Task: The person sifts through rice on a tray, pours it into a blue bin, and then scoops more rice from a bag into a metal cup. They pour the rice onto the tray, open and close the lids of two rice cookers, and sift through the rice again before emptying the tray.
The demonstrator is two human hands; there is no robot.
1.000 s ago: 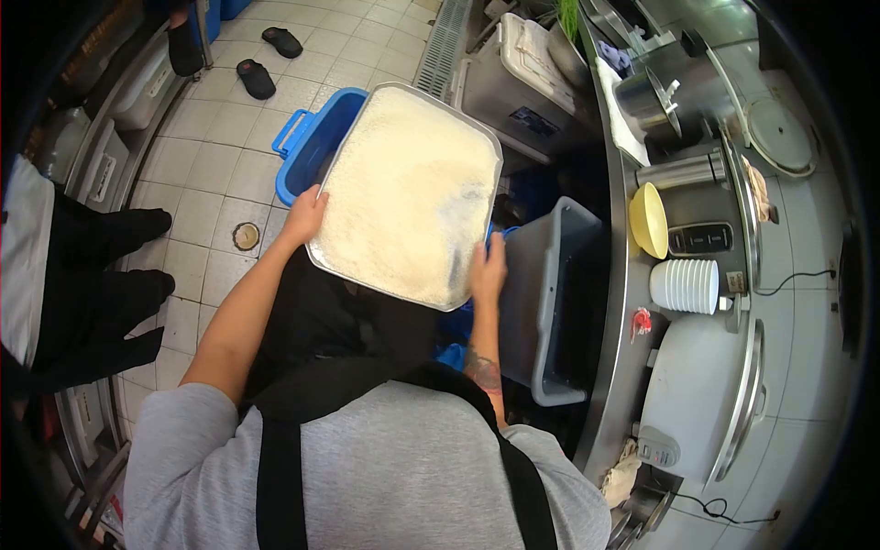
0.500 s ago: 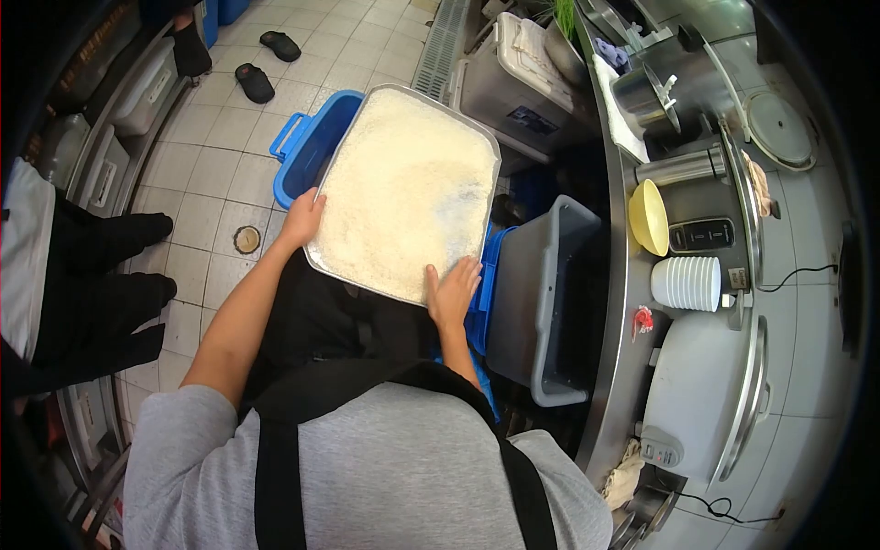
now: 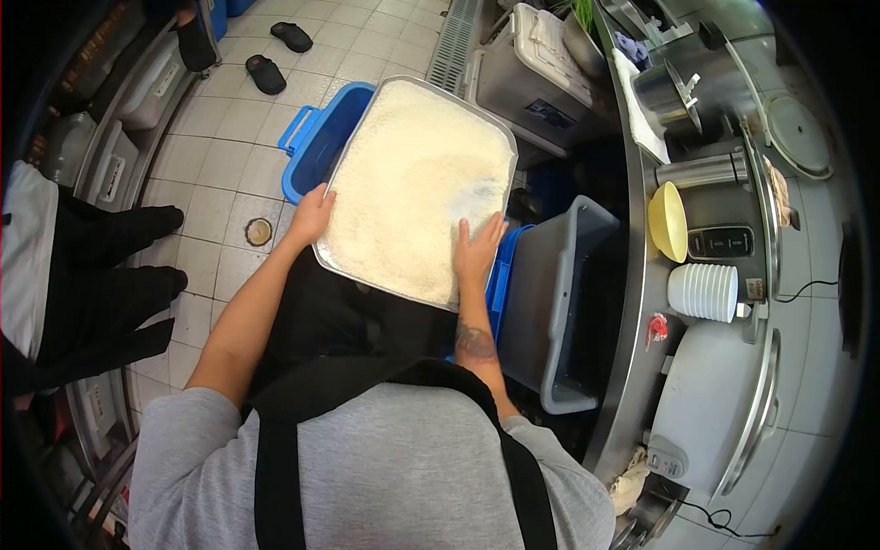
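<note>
Tray (image 3: 390, 291) of pale crumbs (image 3: 403, 174) lies between the two hands, its near edge close to the person's body. The left hand (image 3: 313, 216) is curled closed on its left rim. The right hand (image 3: 478, 247) is open, fingers stretched out and slightly parted, over the crumbs near the right side, gripping nothing; whether it presses on them I cannot tell. Just beyond the left hand, a blue bin (image 3: 335, 124) shows partly under the tray. Right of the right hand stands a gray bin (image 3: 532, 302); farther right, a yellow bowl (image 3: 667, 223) sits on the counter (image 3: 632, 348).
</note>
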